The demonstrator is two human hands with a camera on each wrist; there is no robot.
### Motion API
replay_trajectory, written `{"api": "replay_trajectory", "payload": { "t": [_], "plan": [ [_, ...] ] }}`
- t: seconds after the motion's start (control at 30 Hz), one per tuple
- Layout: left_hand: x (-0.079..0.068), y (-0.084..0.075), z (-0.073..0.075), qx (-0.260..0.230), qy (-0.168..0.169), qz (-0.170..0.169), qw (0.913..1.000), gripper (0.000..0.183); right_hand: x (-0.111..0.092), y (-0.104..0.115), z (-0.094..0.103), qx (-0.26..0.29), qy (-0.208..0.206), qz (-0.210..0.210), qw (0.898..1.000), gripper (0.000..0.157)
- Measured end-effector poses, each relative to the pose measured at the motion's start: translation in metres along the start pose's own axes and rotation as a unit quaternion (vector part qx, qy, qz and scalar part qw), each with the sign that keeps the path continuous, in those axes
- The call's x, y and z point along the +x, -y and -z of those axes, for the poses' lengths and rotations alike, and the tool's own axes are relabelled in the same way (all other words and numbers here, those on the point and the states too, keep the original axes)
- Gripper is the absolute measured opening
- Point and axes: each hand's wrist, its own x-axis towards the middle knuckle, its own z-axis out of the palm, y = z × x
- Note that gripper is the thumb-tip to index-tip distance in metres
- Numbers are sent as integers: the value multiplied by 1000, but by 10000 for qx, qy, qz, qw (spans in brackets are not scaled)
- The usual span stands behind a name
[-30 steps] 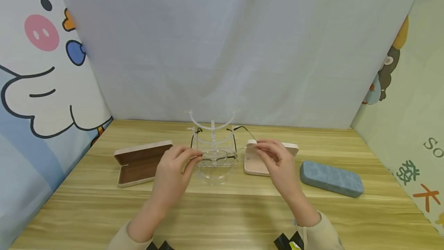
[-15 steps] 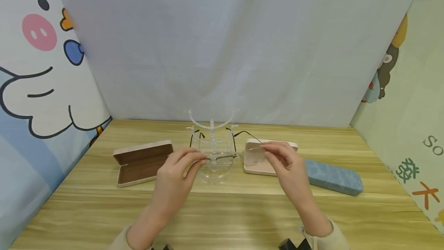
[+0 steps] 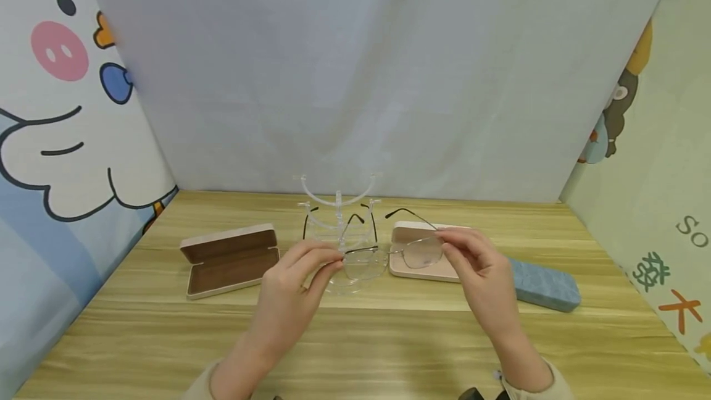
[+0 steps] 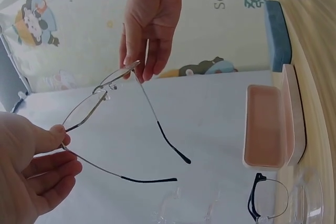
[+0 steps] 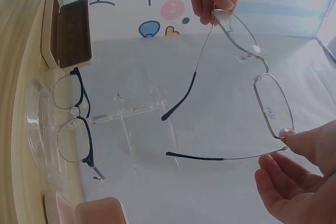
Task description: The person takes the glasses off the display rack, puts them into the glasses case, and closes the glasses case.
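Observation:
A pair of thin metal-rimmed eyeglasses (image 3: 422, 254) is held in the air between both hands, its black-tipped temples unfolded and pointing away from the person. My left hand (image 3: 294, 289) pinches one outer corner of the frame between thumb and fingers. At the opposite corner, my right hand (image 3: 486, 279) pinches near the hinge. Behind the held pair rises a clear display stand (image 3: 339, 199) with curved arms. On its lower level sit dark-browed eyeglasses (image 5: 86, 140), partly hidden in the head view by the held pair and the left hand.
An open case with brown lining (image 3: 230, 261) lies left of the stand. To the right, an open pink case (image 3: 424, 270) is partly covered by the right hand. Beyond it lies a closed blue case (image 3: 547, 286). A pale curtain (image 3: 355, 79) hangs behind the wooden table (image 3: 355, 344).
Both hands have moved right and slightly nearer the person, carrying the eyeglasses from in front of the stand to partly over the pink case. The other pair stays on the stand.

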Motion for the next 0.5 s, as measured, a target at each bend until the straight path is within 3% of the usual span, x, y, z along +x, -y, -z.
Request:
{"api": "replay_trajectory", "payload": {
  "t": [0.2, 0.5],
  "plan": [
    [2, 0, -4, -262, -60, 114, 9996, 12, -1, 5, 2, -109, -165, -237, 9995, 17],
    [6, 5, -14, -579, -219, 265, 9977, 16, -2, 0, 4, 255, -33, -639, 9976, 16]
  ]
}}
